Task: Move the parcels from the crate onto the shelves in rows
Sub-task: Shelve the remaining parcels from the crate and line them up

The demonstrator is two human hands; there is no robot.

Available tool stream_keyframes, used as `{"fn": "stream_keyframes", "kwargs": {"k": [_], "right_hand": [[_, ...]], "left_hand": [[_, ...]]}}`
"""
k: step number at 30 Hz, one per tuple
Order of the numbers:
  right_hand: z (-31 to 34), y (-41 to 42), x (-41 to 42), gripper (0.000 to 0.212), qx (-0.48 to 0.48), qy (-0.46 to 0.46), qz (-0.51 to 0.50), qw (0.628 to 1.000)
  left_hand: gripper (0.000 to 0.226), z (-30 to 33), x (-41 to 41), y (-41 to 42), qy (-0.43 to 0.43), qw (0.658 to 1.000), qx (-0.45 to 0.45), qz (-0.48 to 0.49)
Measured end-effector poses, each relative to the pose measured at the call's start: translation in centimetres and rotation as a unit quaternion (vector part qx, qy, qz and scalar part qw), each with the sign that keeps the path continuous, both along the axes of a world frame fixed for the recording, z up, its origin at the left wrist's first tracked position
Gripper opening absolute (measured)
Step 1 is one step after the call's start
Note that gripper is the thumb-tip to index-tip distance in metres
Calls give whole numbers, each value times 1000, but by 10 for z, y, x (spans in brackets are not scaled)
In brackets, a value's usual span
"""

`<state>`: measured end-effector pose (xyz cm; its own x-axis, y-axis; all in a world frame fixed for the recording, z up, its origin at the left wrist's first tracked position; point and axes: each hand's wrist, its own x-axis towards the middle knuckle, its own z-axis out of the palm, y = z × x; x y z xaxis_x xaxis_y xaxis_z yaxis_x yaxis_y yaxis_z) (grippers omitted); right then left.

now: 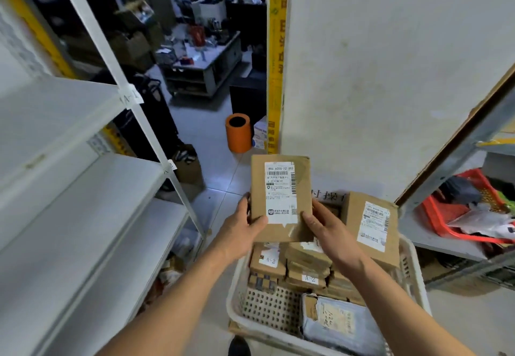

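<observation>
- Parcel (pixel 281 198), brown box with a white label, up in the air over the crate (pixel 237 304), label side up. Likely turned that way to read the label and pick the right shelf.
- Far left: white shelves (pixel 83 177), bare boards, with small tags like "A-1" on the post. Tags probably there to match marks on the parcels.
- Left hand (pixel 242 226) gripping the parcel's left edge, thumb on top, fingers curled under and mostly hidden.
- Right hand (pixel 324 229) gripping the right edge, thumb on the face, fingers wrapped behind. Two hands, one each side, likely to keep the box flat and steady.
- Below: more parcels (pixel 305 268) stacked in the crate, some marked "A-2".
- Right: one big box (pixel 372 227) leaning on the crate's far rim.
</observation>
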<state>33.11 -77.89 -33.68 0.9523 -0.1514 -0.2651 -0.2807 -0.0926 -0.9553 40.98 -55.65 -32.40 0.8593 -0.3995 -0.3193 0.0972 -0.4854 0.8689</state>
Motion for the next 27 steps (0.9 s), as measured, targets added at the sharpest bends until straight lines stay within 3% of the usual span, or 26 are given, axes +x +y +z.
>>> {"fn": "stream_keyframes", "kwargs": {"k": [2, 11, 18, 20, 23, 27], "right_hand": [[16, 19, 16, 39, 3, -18, 37, 999], [84, 162, 87, 56, -7, -93, 179, 979], [150, 294, 125, 70, 9, -151, 251, 956], [164, 329, 132, 62, 19, -164, 265, 950], [181, 379, 141, 52, 14, -183, 302, 936], [190, 431, 160, 57, 1, -201, 332, 922]], "left_hand": [[64, 13, -2, 26, -16, 999, 2, 43], [66, 79, -22, 179, -142, 961, -3, 236], [60, 145, -31, 303, -259, 918, -6, 301], [52, 161, -32, 335, -283, 906, 9, 315], [53, 172, -29, 381, -288, 896, 28, 336], [55, 180, -24, 430, -293, 884, 35, 362]]}}
